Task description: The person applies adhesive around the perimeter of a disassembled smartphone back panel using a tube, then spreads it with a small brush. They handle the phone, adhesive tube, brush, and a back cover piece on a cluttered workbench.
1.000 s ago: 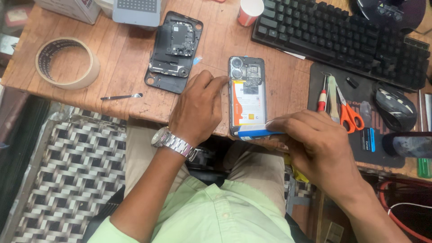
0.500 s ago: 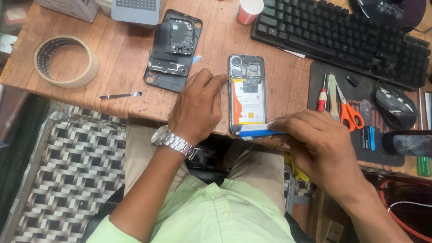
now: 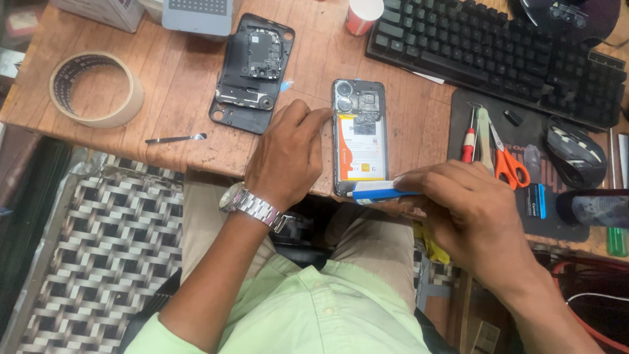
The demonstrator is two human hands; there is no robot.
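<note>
Left hand: left hand [image 3: 288, 157] lies palm down on the wooden desk [image 3: 177, 85], fingers curled together against the left long edge of the opened phone [image 3: 360, 136], steadying it; nothing is clamped inside the hand itself.
Right hand: right hand [image 3: 465, 210] has its fingers pinched shut on a blue and white pry tool [image 3: 380, 193], whose flat end sits at the phone's bottom edge.
Phone position: it lies flat, back uppermost and uncovered, near the desk's front edge, between the two hands, with camera lenses toward the keyboard [image 3: 498, 59] and a white and orange battery filling the middle.
Handling of phone: I judge it light, stiff and thin, but fragile with the back off; the battery and bare boards should not be pressed or bent.
Where to hold: the long side rails look safest, as the left fingers do now; the smooth frame may slip on the wood.
Handling of tool: thin plastic, probably slightly springy; it is held close to its working end.
Removed back cover: one dark back cover [image 3: 252, 72], lying inner side up, well apart to the left.
Count, phones: one opened body, one separate cover.
Count, tools on the mat: one red-handled screwdriver [image 3: 468, 143], one pair of orange scissors [image 3: 506, 157].
Count, other: one roll of tape [image 3: 98, 88], one metal spudger [image 3: 175, 138], one mouse [image 3: 580, 154], one red cup [image 3: 362, 16].
Wrist: one metal watch [image 3: 252, 204] on the left.
</note>
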